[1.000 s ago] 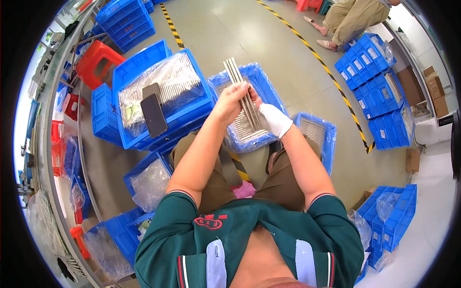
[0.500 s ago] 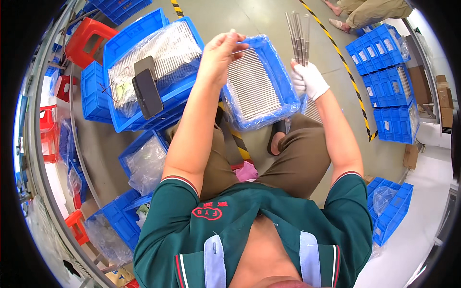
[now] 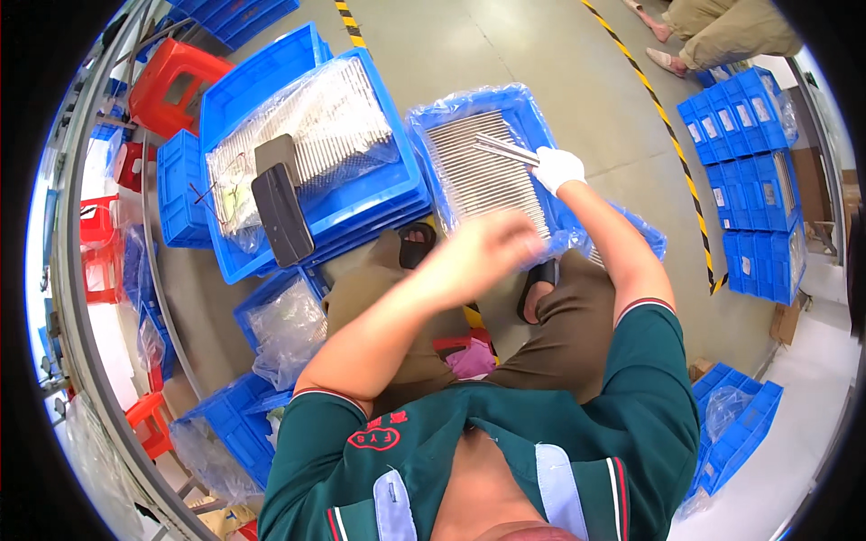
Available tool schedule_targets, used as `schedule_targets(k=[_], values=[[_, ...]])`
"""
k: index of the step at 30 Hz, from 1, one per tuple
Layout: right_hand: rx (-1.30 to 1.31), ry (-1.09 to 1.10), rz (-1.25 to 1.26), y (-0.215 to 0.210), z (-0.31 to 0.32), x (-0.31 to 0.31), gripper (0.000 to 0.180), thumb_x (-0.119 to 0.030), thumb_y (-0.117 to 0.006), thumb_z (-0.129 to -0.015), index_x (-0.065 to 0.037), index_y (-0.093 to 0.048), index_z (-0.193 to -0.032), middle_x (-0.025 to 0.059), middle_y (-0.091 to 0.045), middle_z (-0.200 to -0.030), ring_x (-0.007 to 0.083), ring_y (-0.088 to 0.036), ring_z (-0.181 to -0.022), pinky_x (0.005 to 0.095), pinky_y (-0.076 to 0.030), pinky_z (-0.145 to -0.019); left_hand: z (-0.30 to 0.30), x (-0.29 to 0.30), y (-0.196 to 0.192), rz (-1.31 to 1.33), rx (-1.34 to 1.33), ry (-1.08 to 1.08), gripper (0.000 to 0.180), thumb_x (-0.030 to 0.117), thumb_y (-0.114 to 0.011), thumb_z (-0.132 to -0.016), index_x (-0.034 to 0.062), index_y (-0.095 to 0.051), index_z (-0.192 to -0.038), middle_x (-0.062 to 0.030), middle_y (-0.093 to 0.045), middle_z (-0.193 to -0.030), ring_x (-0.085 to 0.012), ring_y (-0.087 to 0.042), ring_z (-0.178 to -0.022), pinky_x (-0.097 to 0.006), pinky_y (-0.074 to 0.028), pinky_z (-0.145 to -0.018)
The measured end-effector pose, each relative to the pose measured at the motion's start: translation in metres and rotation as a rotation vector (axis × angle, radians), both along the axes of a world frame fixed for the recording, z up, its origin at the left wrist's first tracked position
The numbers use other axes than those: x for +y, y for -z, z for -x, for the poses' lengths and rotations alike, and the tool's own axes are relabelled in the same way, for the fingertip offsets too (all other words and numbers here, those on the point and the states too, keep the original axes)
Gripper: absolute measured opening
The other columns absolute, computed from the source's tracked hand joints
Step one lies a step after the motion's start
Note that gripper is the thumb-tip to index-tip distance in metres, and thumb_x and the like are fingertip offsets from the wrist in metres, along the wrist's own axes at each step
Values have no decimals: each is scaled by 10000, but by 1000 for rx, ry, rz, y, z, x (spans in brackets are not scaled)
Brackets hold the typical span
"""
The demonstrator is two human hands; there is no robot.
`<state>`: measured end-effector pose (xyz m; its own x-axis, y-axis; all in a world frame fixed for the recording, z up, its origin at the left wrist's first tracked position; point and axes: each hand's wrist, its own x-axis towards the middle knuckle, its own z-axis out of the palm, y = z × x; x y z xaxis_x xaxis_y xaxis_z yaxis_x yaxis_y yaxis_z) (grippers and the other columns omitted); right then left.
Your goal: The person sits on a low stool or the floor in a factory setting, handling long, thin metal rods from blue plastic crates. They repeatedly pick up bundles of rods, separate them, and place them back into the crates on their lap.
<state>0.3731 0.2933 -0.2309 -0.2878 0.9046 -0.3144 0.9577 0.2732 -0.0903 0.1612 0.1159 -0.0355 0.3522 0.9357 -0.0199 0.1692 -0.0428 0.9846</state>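
My right hand (image 3: 557, 169), in a white glove, is closed on several thin metal rods (image 3: 507, 150) that point left and lie nearly level above a blue bin (image 3: 526, 110). Clear plastic lines this bin, and a close row of similar metal rods (image 3: 487, 185) fills it. My left hand (image 3: 503, 242) is bare and smeared by motion, passing over the bin's near edge. Its fingers are too blurred to show whether they hold anything.
To the left, a stack of blue crates (image 3: 410, 180) carries more rods under plastic and a dark phone (image 3: 282, 215). A red stool (image 3: 169, 86) stands behind it. Blue crates (image 3: 753, 198) are stacked at right, near another person's legs (image 3: 735, 36). Pink cloth (image 3: 471, 359) lies between my knees.
My right hand has lowered the rods from upright to nearly level over the bin. My left hand has swept from the bin's far left corner toward me and to the right.
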Motion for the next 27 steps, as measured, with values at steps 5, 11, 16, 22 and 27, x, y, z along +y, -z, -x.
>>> schedule_targets(k=[5, 11, 16, 22, 27], values=[[28, -146, -42, 42, 34, 46, 279, -353, -596, -819, -101, -598, -938, 165, -655, -885, 351, -628, -847, 452, -493, -731, -4, -6, -2, 16, -93, 292, 245, 243, -612, -861, 2, -591, -904, -134, -576, -828, -292, -579, -787, -378, -459, -689], [-27, -420, 50, 51, 77, 76, 249, -305, -657, -760, -96, -624, -892, 157, -658, -917, 332, -630, -891, 431, -505, -751, 13, -1, -4, 69, -106, 255, 226, 205, -630, -857, 0, -559, -920, -118, -561, -851, -271, -568, -781, -356, -455, -695], [23, -448, 80, 76, 92, 97, 427, -422, -712, -709, -81, -597, -940, 146, -653, -924, 315, -623, -899, 412, -493, -761, 16, 1, 0, 97, -165, 273, 236, 227, -643, -848, 21, -547, -912, -89, -551, -829, -253, -557, -752, -348, -449, -666], [44, -505, -99, 86, 96, 100, 462, -428, -723, -687, -78, -613, -969, 131, -623, -961, 308, -586, -954, 401, -476, -805, 19, 4, 1, 110, -183, 262, 228, 228, -638, -853, 26, -547, -907, -81, -547, -827, -240, -553, -738, -340, -447, -653], [87, -445, -179, 93, 96, 92, 422, -408, -710, -699, -98, -624, -972, 109, -603, -980, 288, -562, -989, 397, -470, -815, 20, 3, 1, 110, -187, 262, 231, 230, -637, -855, 24, -548, -910, -80, -545, -828, -236, -553, -733, -337, -449, -655]])
